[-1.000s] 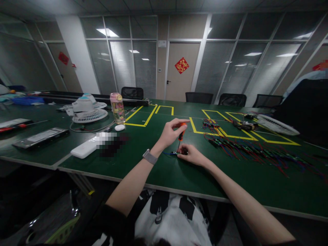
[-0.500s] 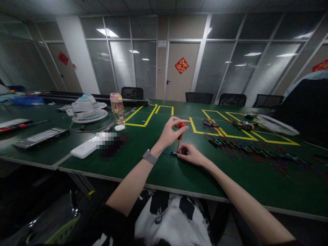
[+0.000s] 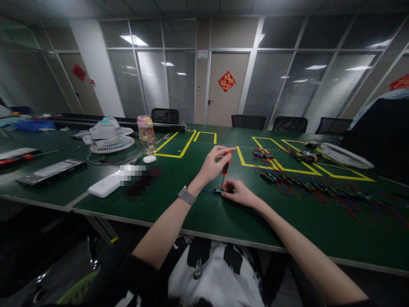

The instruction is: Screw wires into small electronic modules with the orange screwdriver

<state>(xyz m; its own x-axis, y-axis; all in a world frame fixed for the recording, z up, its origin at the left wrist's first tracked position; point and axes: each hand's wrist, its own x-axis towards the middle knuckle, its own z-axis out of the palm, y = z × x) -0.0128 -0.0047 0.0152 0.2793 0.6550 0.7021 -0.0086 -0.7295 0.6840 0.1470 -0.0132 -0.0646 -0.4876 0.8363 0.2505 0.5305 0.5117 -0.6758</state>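
Observation:
My left hand (image 3: 213,164) is closed around the orange handle of a small screwdriver (image 3: 225,169), held upright with its tip down on a small circuit board (image 3: 218,191) on the green table (image 3: 198,209). A watch sits on that wrist. My right hand (image 3: 238,192) pinches the board's right side and presses it against the table. Blue wires stick out from the board to the left.
A spread of red and blue wired boards (image 3: 306,185) lies to the right, over yellow tape outlines (image 3: 243,160). A water bottle (image 3: 146,134), white fans (image 3: 107,136), a white mouse (image 3: 148,159) and a flat white device (image 3: 105,185) stand at the left. Another person's dark sleeve (image 3: 380,132) is at far right.
My left-hand fingers have shifted slightly on the screwdriver handle, as in turning it. My right hand and the board have stayed in place.

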